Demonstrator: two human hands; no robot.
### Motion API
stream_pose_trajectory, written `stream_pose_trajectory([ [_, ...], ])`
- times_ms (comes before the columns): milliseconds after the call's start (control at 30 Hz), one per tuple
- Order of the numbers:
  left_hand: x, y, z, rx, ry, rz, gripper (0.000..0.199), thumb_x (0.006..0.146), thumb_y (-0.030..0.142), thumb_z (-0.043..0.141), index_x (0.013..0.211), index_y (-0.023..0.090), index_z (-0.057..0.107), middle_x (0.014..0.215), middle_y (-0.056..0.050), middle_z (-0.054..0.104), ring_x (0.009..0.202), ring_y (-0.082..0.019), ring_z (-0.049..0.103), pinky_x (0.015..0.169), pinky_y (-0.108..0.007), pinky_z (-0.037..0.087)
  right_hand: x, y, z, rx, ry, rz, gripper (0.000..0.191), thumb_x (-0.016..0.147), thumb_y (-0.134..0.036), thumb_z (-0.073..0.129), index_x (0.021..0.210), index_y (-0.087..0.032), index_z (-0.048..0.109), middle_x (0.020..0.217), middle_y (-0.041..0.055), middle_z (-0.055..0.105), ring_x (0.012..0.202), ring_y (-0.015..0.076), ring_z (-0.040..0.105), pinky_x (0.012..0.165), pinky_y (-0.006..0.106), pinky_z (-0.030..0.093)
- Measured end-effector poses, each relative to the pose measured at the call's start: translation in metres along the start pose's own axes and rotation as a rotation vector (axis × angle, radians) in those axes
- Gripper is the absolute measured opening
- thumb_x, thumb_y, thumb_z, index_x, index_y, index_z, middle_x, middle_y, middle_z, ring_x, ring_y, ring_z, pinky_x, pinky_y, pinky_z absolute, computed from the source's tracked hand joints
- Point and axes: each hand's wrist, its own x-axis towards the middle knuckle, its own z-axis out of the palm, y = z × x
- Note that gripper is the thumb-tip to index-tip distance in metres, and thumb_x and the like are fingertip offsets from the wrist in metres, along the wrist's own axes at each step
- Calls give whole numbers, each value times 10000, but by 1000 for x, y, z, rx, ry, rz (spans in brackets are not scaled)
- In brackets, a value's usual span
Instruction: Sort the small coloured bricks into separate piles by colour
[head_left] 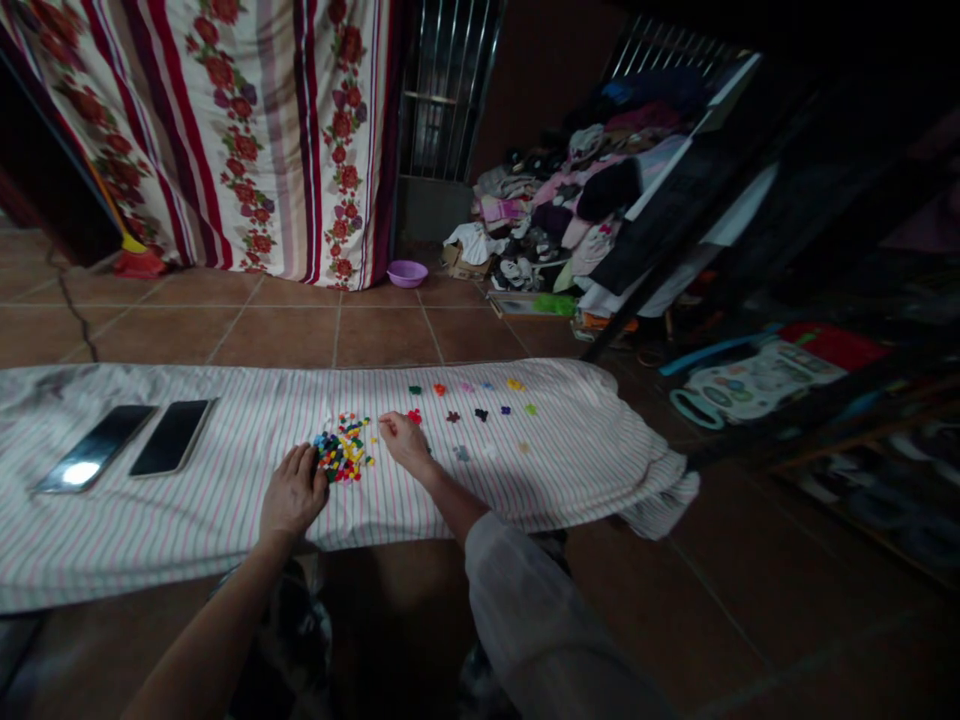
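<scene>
A pile of small multicoloured pieces point(346, 450) lies on the striped cloth point(225, 430). Against its left edge rests my left hand point(294, 492), palm down with its fingers loosely apart. Just right of the pile, my right hand point(405, 443) is pinched, its fingertips over the cloth; whatever they hold is too small to name. Small groups sorted by colour sit in rows farther right, among them an orange group point(439, 389), a red group point(414, 415), a black group point(481, 414) and a yellow group point(515, 384).
Two phones, one point(97, 448) showing a bright reflection and another point(171, 438), lie on the cloth's left part. Beyond are a floral curtain point(262, 140), a purple basin point(407, 273), a broom point(139, 260) and heaped clothes point(555, 205). A dark slanted bar crosses at right.
</scene>
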Motion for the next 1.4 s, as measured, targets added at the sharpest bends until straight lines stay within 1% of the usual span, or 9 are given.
stream_pose_trajectory([
  [133, -2, -2, 2, 3, 10, -25, 315, 854, 245, 408, 1114, 182, 573, 1194, -161, 632, 1235, -311, 526, 1016, -558, 457, -2, 24, -17, 12, 64, 36, 223, 932, -241, 502, 1067, -239, 679, 1025, 12, 733, 938, 142, 669, 842, 234, 482],
  [300, -4, -4, 5, 61, 5, 12, 254, 866, 230, 395, 1006, 161, 596, 1182, -190, 629, 1240, -319, 520, 1029, -532, 457, -7, 53, -41, 2, 154, 128, 234, 932, -257, 484, 1053, -238, 684, 1010, 18, 738, 915, 151, 679, 812, 248, 496],
  [500, -3, -4, 5, 43, 1, 11, 261, 857, 238, 391, 1013, 179, 592, 1170, -177, 633, 1220, -317, 527, 1006, -545, 461, -15, 89, -77, -68, 267, 258, 225, 893, -226, 497, 1013, -259, 685, 970, 2, 737, 900, 146, 679, 805, 243, 492],
  [633, -2, -3, 2, 70, 7, 16, 245, 856, 239, 395, 994, 186, 590, 1156, -160, 635, 1207, -300, 532, 1007, -526, 463, -18, 111, -98, -113, 341, 330, 214, 854, -185, 515, 992, -228, 673, 948, 22, 731, 897, 148, 675, 808, 241, 486],
  [767, -2, -3, 0, 119, 8, 73, 199, 866, 216, 402, 884, 192, 599, 1155, -156, 630, 1194, -296, 537, 1003, -516, 468, -19, 127, -112, -188, 351, 420, 171, 837, -151, 556, 966, -197, 658, 947, 54, 729, 899, 158, 675, 787, 236, 472],
  [1033, -4, -5, 2, 140, 16, 81, 200, 868, 203, 404, 897, 178, 600, 1166, -169, 622, 1213, -303, 522, 1007, -518, 476, -18, 144, -119, -334, 301, 436, 70, 846, -152, 628, 905, -187, 644, 933, 73, 729, 891, 178, 676, 742, 246, 435],
  [1233, -3, -5, 3, 176, 22, 85, 198, 868, 204, 400, 890, 179, 595, 1166, -164, 622, 1202, -300, 531, 1005, -507, 477, -13, 144, -118, -388, 247, 431, 52, 868, -164, 623, 915, -173, 646, 944, 77, 726, 900, 176, 670, 745, 245, 418],
  [1333, -3, -5, 2, 168, 22, 106, 205, 872, 206, 404, 898, 176, 605, 1158, -167, 628, 1193, -303, 538, 1000, -515, 477, -11, 144, -118, -393, 231, 440, 18, 865, -189, 638, 876, -178, 647, 904, 66, 720, 864, 172, 661, 720, 242, 405],
  [1400, -3, -5, 2, 150, 25, 75, 210, 872, 204, 404, 920, 170, 607, 1157, -165, 627, 1192, -298, 538, 996, -507, 481, -11, 145, -119, -392, 234, 430, 26, 855, -199, 643, 833, -185, 647, 860, 49, 711, 828, 164, 649, 697, 238, 391],
])
